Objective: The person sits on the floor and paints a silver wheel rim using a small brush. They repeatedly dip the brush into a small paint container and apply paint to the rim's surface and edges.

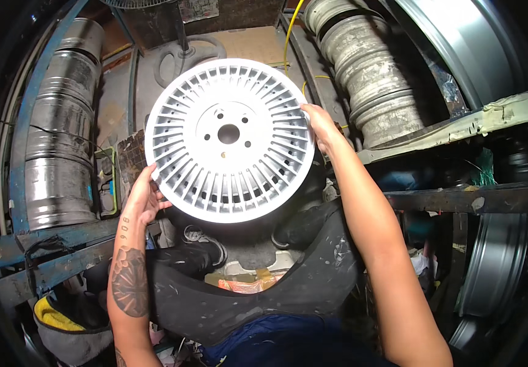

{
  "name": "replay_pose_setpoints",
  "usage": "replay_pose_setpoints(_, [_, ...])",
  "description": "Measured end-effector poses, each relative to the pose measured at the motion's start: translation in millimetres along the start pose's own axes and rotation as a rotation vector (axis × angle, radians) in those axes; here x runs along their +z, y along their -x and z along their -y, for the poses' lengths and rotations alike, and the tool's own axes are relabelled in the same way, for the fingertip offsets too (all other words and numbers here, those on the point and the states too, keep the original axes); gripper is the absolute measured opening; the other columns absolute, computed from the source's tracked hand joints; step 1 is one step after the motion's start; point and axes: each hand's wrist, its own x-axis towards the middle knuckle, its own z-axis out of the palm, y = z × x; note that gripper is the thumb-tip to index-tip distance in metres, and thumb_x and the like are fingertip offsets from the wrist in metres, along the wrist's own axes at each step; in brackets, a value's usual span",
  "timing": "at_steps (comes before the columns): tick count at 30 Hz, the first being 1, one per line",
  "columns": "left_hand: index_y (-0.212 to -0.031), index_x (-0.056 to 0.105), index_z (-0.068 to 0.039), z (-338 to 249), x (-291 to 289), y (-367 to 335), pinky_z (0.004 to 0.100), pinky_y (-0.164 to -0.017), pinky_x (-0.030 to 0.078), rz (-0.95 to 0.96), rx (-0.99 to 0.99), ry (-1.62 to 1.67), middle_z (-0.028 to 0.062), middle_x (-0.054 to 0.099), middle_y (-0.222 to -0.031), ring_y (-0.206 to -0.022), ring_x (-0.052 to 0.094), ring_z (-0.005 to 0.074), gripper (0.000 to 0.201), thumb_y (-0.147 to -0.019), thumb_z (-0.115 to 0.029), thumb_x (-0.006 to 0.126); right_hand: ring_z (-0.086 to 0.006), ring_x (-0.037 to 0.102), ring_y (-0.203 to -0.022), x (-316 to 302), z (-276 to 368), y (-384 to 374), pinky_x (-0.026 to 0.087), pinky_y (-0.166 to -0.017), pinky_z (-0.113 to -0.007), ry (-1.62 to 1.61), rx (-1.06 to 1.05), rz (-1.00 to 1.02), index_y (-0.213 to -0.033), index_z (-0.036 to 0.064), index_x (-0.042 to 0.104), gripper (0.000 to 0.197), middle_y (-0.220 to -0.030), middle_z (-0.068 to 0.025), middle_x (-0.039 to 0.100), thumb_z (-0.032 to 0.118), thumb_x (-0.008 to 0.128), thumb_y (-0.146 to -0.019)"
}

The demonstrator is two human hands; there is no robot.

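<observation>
Fingers of the left hand [143,199] curl around the lower-left rim of a silver-white, many-spoked alloy wheel disc [229,140]; thumb toward the face, the rest hidden behind the edge. Fingers of the right hand [320,126] lie together, pressed flat against the right rim, palm bearing on the edge. Both hands clamp the disc between them, held up at frame centre, face toward the camera, clear of everything below.

Handling judgement: rigid cast metal, likely heavy for its size; smooth painted finish, so possibly slippery. The outer rim at opposite sides looks the safest hold; the thin radial fins offer poor purchase and could scratch.

Just below the disc: a black rubber tyre section [258,293] across the lower middle, with a grey shoe [206,240] beyond it.

Left of frame: a stack of dull grey steel wheel barrels [62,134] inside a blue metal rack [25,244].

Upper right: a second stack of dusty bare rims [368,79], a yellow cable [291,30] running beside them. Far right: large polished rims [496,263] leaning, partly in shadow.
</observation>
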Motion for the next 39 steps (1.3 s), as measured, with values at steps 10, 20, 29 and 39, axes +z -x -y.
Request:
replay_pose_setpoints(10, [-0.127,0.060,-0.001,-26.4,38.9,16.6,0.0385,-0.090,0.053,-0.318,0.322,0.053,0.0135,0.067,-0.118,-0.101,0.066,0.0251,0.061,-0.090,-0.049,0.063,-0.0250,0.067,-0.085,-0.9,21.4,26.5,0.057,-0.076,-0.041,-0.002,0.098,-0.037,-0.116,-0.0041,0.058,0.040,-0.099,-0.0142,0.065,0.025,0.061,-0.089])
replay_pose_setpoints(20, [-0.111,0.066,0.002,-76.9,25.7,35.9,0.0308,-0.082,0.055,-0.106,0.553,0.311,0.0094,0.071,-0.101,-0.090,0.067,0.0174,0.045,-0.100,-0.039,0.051,-0.0168,0.064,-0.084,-17.7,18.7,88.4,0.049,-0.068,-0.028,0.289,-0.031,0.031,-0.110,-0.0083,0.062,0.053,-0.095,-0.0134,0.068,0.041,0.062,-0.091])
replay_pose_setpoints(29, [-0.108,0.069,0.002,-76.2,28.7,37.1,0.0319,-0.084,0.055,-0.195,0.501,0.422,0.0109,0.071,-0.102,-0.092,0.067,0.0205,0.040,-0.096,-0.035,0.057,-0.0120,0.062,-0.060,-17.9,10.1,96.0,0.051,-0.050,-0.022,0.544,0.338,0.289,-0.108,-0.0094,0.056,0.064,-0.088,-0.0125,0.067,0.053,0.061,-0.093])
replay_pose_setpoints(39, [-0.107,0.068,0.001,-64.8,19.9,36.9,0.0332,-0.078,0.057,-0.086,0.476,0.422,0.0113,0.071,-0.099,-0.086,0.069,0.0207,0.036,-0.095,-0.031,0.056,-0.0225,0.066,-0.084,-22.5,2.0,43.1,0.056,-0.066,-0.034,0.765,0.204,0.235,-0.125,-0.0092,0.055,0.087,-0.105,-0.0181,0.065,0.071,0.053,-0.090])
